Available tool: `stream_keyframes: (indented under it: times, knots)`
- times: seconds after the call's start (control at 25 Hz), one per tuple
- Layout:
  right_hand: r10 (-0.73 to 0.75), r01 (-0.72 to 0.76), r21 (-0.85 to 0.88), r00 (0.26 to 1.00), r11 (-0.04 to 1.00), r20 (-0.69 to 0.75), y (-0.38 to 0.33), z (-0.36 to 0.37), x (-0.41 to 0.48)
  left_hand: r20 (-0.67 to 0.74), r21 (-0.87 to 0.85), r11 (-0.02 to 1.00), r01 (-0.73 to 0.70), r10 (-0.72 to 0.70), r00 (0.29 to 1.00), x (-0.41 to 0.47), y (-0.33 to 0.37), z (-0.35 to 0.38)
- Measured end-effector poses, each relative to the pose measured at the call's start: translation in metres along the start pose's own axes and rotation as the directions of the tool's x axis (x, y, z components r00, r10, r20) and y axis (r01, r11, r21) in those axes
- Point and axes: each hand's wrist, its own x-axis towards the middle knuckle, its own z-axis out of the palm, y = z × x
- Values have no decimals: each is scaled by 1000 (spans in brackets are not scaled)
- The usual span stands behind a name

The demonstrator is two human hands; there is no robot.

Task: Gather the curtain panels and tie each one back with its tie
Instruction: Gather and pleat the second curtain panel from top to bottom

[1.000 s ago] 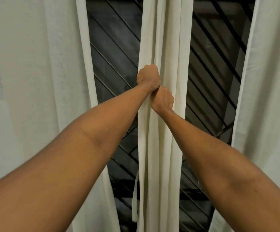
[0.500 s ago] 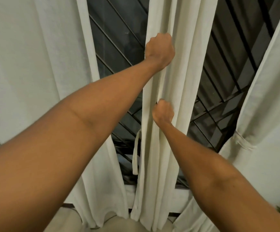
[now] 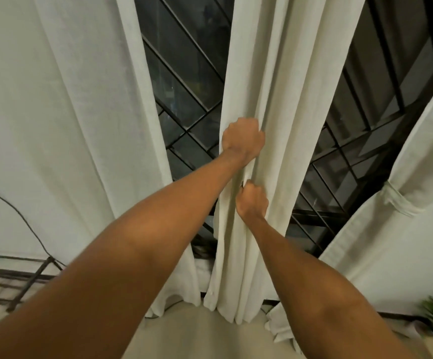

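Cream cotton folds of the middle curtain panel [image 3: 275, 99] sit bunched in both our hands, the left hand [image 3: 243, 139] fisted shut on the pleats and the right hand [image 3: 252, 200] closed on them just beneath, in front of the dark window grille [image 3: 184, 73]. We judge we are still gathering, and next need to find this panel's tie, hidden now, and wrap it round as on the tied right panel [image 3: 396, 198]. Half a second ago the left hand gripped much higher; now the two nearly touch.
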Motion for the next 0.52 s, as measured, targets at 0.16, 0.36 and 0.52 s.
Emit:
stream_keyframes:
  times: [0.16, 0.36, 0.52]
  knots:
    - [30, -34, 53, 996, 998, 88, 22, 62, -14, 112, -1, 997, 73, -73, 991, -44, -57, 93]
    - [113, -118, 21, 981, 993, 157, 63, 146, -38, 151, 94, 993, 77, -91, 984, -102, -109, 196]
    - [87, -75, -73, 978, 995, 191, 99, 202, -65, 194, 127, 987, 103, -126, 973, -139, -152, 266]
